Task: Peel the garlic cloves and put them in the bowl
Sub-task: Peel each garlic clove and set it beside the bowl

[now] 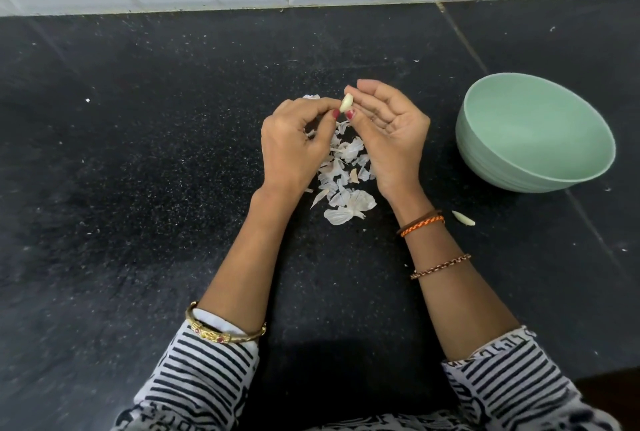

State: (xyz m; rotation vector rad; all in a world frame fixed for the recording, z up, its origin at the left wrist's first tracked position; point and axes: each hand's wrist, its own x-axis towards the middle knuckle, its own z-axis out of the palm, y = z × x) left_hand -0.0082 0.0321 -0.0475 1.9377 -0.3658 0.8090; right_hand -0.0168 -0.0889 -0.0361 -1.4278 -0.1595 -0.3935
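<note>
While both hands' fingers pinched it, the garlic clove looked pale, smooth and mostly bare.

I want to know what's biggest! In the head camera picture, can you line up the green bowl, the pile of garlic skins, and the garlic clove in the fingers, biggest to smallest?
1. Green bowl
2. Pile of garlic skins, partly hidden by the hands
3. Garlic clove, pinched between the left hand and right hand

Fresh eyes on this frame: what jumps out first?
Both hands, left and right, pinch one garlic clove at centre, above a heap of white garlic skins on the black counter. A mint-green bowl sits to the right, with a loose clove lying nearer than it.
</note>
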